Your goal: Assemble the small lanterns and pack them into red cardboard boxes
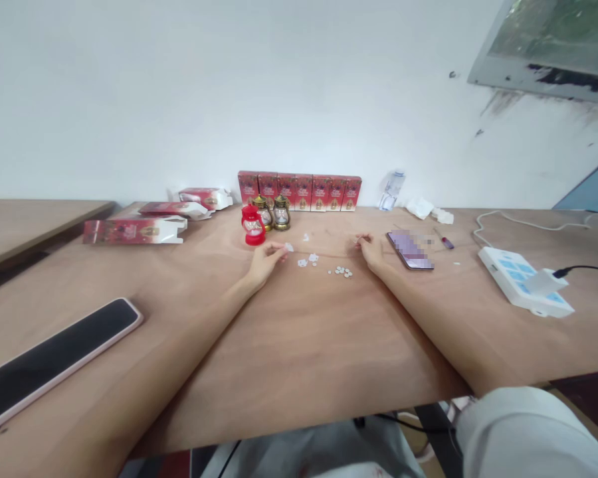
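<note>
My left hand [265, 261] is closed in a pinch on a small white plastic piece [289, 247]. To the right, my right hand [371, 252] has its thumb and fingertips together; whatever they may hold is too small to name. Between the hands lie more white plastic pieces [313, 257] and several small round discs [339, 270] that look like button cells. Just behind my left hand stands a red miniature lantern [252, 226]. Two bronze-coloured miniature lanterns [281, 214] stand upright beside it.
Several red printed boxes [303, 192] line the wall, and opened boxes [129, 232] lie at the left. A clear bottle [392, 190], crumpled tissues [419, 208], a phone [409, 250], a screwdriver [447, 243] and a white power strip [521, 280] are rightward. Another phone [60, 358] lies front left.
</note>
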The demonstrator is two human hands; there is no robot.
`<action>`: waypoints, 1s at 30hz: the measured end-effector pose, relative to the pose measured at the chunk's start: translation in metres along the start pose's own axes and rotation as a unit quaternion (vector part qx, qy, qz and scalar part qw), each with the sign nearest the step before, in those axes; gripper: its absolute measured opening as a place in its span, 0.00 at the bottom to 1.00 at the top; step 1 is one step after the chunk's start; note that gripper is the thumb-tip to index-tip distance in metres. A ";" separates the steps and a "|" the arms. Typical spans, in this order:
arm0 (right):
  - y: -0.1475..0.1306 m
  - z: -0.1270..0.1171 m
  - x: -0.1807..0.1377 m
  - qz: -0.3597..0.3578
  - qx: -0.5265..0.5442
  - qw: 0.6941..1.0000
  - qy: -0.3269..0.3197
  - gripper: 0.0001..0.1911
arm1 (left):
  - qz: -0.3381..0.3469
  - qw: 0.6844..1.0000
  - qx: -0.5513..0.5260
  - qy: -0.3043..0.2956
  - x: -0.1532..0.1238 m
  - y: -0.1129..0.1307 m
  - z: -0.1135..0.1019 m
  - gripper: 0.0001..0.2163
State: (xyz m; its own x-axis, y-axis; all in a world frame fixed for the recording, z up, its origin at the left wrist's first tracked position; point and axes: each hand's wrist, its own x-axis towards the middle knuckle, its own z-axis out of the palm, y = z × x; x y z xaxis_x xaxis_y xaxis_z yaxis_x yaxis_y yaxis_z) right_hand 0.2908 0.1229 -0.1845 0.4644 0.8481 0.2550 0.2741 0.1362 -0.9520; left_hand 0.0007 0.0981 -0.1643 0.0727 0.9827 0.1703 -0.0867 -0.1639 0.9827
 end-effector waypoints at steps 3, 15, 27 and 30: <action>-0.001 0.001 0.000 0.005 0.010 1.000 -0.001 0.07 | -0.003 1.000 -0.002 0.002 0.000 0.001 0.000 0.21; 0.001 0.000 0.001 0.004 0.019 1.000 0.001 0.08 | -0.009 1.000 0.001 0.000 0.000 0.003 0.001 0.15; -0.001 0.001 0.002 0.022 0.029 0.999 0.001 0.08 | -0.006 1.000 -0.009 -0.012 -0.002 0.004 0.000 0.14; -0.001 0.001 0.001 0.021 0.035 0.999 -0.001 0.08 | -0.008 1.000 -0.007 -0.014 -0.002 0.004 0.000 0.13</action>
State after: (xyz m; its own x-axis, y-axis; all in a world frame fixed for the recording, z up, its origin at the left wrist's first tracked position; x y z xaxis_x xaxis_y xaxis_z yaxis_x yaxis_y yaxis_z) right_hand 0.2907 0.1242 -0.1834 0.4723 0.8550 0.2142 0.1942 0.1361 -0.9715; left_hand 0.0000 0.0960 -0.1611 0.1018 0.9823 0.1575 -0.0987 -0.1476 0.9841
